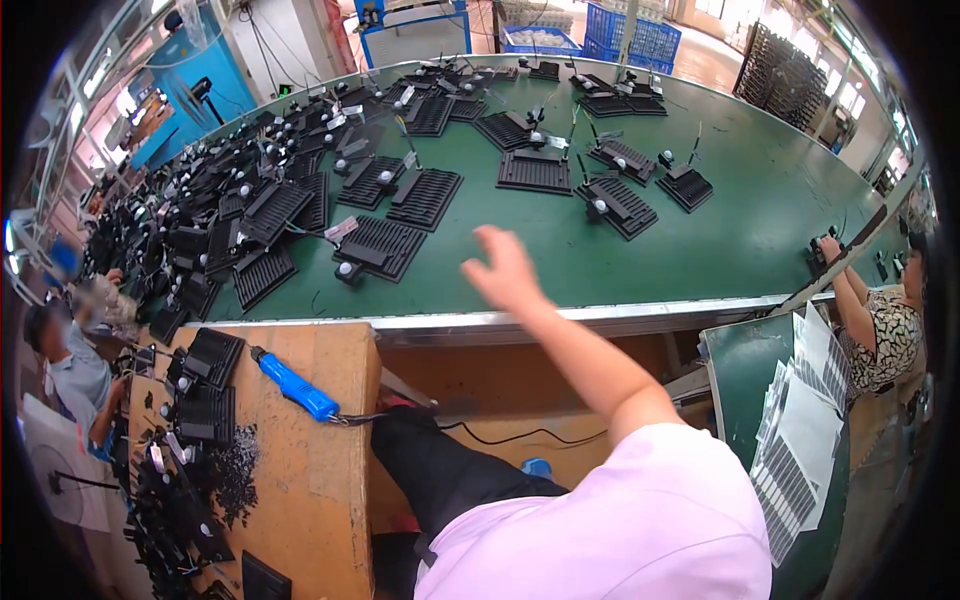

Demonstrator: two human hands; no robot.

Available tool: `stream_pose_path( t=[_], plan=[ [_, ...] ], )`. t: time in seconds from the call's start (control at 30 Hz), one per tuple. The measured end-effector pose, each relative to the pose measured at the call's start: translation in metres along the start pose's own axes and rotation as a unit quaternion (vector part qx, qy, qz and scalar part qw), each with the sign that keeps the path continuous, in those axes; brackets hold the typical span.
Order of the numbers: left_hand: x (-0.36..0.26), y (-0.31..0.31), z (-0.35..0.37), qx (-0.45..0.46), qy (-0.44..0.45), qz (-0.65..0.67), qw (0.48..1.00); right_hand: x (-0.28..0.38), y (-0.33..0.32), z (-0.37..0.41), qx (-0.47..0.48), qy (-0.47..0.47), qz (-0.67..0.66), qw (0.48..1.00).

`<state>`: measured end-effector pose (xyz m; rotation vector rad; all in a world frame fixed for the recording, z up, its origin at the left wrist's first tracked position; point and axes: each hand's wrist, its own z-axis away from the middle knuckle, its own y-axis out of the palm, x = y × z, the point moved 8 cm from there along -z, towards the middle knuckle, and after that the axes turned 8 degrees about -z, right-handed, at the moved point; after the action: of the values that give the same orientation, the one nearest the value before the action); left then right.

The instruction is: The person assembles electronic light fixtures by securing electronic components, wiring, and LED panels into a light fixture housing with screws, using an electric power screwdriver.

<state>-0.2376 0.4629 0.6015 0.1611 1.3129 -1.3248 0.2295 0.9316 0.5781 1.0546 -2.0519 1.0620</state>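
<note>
Over the green table (700, 265), near its front edge, my right hand (505, 272) is held out with thumb and fingers apart and nothing in it. To its left lies a black finned housing (385, 245) with a white-domed sensor and a label. Another finned housing (425, 198) is just behind that one. Farther back and right of the hand, a black housing (617, 207) rests on the table. My left hand is out of the frame.
A large heap of black housings (250, 190) covers the table's left side. On the wooden bench (310, 450) lie a blue electric screwdriver (295, 385), small dark screws (235, 475) and more housings. Label sheets (800, 440) lie right. Co-workers (885, 325) (75, 350) are at both sides.
</note>
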Motion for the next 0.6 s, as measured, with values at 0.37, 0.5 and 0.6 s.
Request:
stream_pose_path(
  t=[0.37, 0.5, 0.6],
  plan=[
    [-0.250, 0.098, -0.206, 0.220, 0.195, -0.006, 0.956, -0.189, -0.183, -0.119, -0.102, 0.253, 0.260, 0.926],
    [-0.314, 0.228, -0.344, 0.207, 0.185, -0.025, 0.960, -0.223, -0.171, -0.158, -0.141, 0.233, 0.258, 0.927],
    [-0.361, 0.318, -0.418, 0.133, 0.224, -0.047, 0.964, -0.256, -0.167, -0.171, -0.200, 0.240, 0.261, 0.914]
  ],
)
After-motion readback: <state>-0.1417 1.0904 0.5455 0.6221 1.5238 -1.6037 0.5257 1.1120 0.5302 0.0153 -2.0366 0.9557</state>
